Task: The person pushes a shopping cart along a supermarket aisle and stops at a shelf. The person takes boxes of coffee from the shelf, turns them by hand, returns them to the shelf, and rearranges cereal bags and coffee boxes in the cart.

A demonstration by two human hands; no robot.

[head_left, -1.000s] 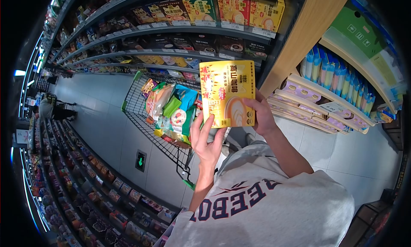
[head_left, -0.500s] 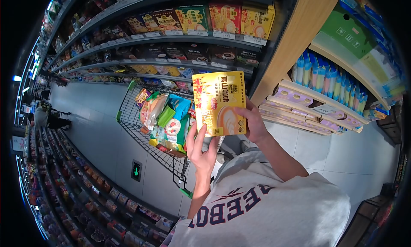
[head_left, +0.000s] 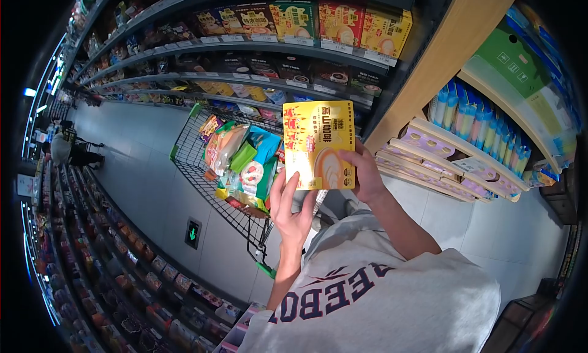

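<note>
We see a yellow box [head_left: 319, 143] with red print at one end, dark lettering and a brown-and-cream leaf swirl. Our shirt [head_left: 404, 295] is pale grey with navy letters edged in red. The cart [head_left: 199, 166] is a black grid with green corners. The floor [head_left: 147, 169] is grey, the sign [head_left: 193, 232] black with a green arrow, the post [head_left: 441, 62] tan.

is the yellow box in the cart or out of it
Out of the cart: the left hand and right hand hold the yellow box between them.
</note>
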